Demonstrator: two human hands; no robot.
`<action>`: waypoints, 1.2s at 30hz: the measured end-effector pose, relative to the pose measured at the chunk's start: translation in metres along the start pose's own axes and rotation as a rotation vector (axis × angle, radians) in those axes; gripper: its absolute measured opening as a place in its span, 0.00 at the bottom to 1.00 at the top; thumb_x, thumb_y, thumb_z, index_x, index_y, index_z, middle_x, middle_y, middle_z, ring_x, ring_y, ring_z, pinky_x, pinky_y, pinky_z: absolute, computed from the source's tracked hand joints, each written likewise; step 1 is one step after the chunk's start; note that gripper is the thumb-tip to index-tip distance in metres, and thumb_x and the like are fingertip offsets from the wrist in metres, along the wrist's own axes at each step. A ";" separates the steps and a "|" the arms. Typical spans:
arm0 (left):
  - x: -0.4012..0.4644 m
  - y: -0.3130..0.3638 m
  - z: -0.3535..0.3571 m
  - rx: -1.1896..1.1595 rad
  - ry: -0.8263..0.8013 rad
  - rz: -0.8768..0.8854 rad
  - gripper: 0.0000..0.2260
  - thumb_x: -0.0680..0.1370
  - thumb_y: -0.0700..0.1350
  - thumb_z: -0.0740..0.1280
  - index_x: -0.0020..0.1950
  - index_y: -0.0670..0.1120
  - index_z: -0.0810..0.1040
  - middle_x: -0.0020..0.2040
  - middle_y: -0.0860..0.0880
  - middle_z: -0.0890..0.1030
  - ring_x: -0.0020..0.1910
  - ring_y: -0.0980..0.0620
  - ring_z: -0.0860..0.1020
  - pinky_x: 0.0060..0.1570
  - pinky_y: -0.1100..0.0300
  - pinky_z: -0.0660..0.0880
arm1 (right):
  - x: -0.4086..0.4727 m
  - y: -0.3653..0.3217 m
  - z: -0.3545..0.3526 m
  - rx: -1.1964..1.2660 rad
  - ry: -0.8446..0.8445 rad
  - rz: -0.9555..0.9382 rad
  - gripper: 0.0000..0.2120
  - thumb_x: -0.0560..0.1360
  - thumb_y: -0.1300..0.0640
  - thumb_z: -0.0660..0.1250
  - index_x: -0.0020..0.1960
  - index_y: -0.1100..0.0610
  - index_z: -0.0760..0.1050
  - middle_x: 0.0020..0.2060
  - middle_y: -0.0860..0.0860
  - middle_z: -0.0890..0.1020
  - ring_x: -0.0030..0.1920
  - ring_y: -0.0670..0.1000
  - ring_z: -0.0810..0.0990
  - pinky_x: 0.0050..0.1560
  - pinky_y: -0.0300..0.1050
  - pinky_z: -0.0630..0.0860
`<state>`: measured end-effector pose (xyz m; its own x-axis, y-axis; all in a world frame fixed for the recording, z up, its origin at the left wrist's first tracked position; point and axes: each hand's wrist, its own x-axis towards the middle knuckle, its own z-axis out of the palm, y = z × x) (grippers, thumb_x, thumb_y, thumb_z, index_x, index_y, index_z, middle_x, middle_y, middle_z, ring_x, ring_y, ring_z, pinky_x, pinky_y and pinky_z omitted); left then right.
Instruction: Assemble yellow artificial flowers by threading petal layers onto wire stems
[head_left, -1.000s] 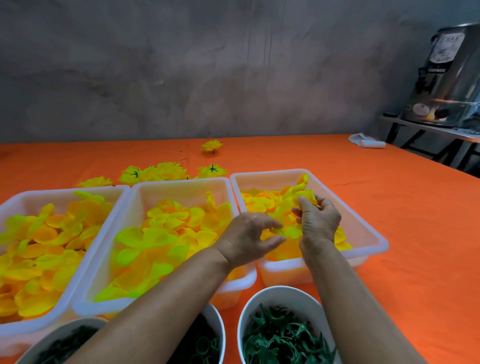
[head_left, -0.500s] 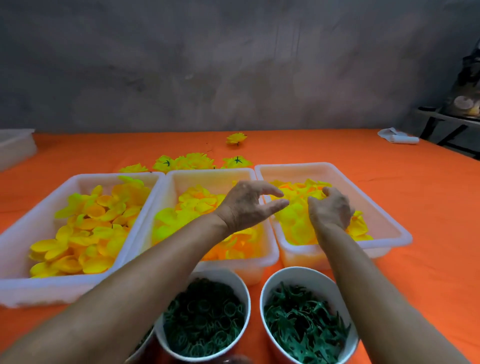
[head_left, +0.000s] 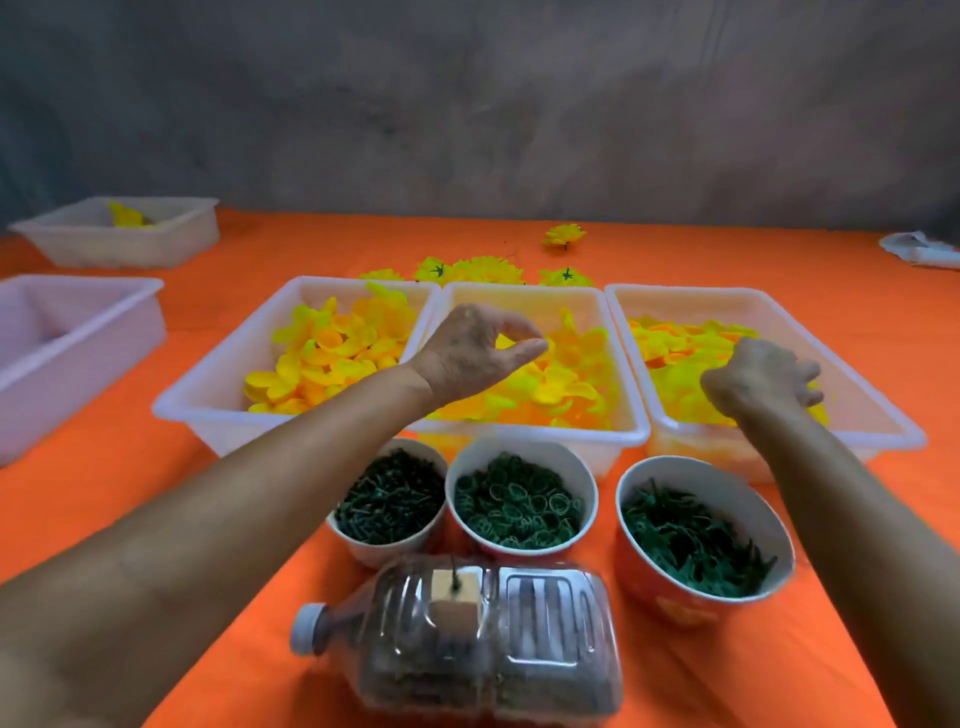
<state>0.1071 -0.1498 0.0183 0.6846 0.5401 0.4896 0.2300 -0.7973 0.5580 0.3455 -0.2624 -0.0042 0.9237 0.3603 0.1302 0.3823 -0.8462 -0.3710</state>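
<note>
On the orange table, three white tubs of yellow petal layers sit side by side at twelve o'clock. The left hand hovers over the middle tub, thumb and forefinger nearly closed; I cannot tell whether they hold anything. The right hand, at two o'clock, curls into the right tub's petals, possibly gripping some; blur hides it. Petals cling together, so several could lift at once. At six o'clock, the lying bottle could roll if an arm knocks it.
</note>
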 end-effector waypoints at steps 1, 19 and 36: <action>-0.006 -0.001 -0.006 0.013 0.016 -0.005 0.07 0.76 0.42 0.69 0.50 0.40 0.83 0.50 0.44 0.84 0.51 0.50 0.80 0.52 0.63 0.72 | -0.005 -0.004 -0.004 0.022 0.019 -0.051 0.20 0.73 0.61 0.63 0.65 0.60 0.72 0.65 0.62 0.71 0.67 0.64 0.63 0.65 0.57 0.63; -0.113 -0.031 -0.040 -0.059 0.292 -0.258 0.07 0.74 0.33 0.69 0.49 0.38 0.83 0.42 0.42 0.84 0.42 0.49 0.82 0.46 0.65 0.75 | -0.169 -0.085 -0.018 0.511 -0.580 -1.123 0.04 0.70 0.63 0.73 0.42 0.56 0.84 0.39 0.54 0.85 0.37 0.42 0.80 0.43 0.39 0.75; -0.141 -0.028 -0.020 -0.148 0.390 -0.444 0.09 0.74 0.34 0.67 0.49 0.43 0.84 0.46 0.46 0.85 0.47 0.51 0.81 0.49 0.62 0.75 | -0.207 -0.117 0.015 -0.440 -0.389 -1.376 0.13 0.75 0.59 0.64 0.57 0.54 0.80 0.51 0.55 0.81 0.54 0.57 0.77 0.46 0.46 0.72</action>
<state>-0.0095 -0.1989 -0.0530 0.2354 0.8934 0.3826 0.3174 -0.4427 0.8386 0.1089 -0.2324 -0.0016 -0.1928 0.9719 -0.1348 0.9667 0.2117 0.1440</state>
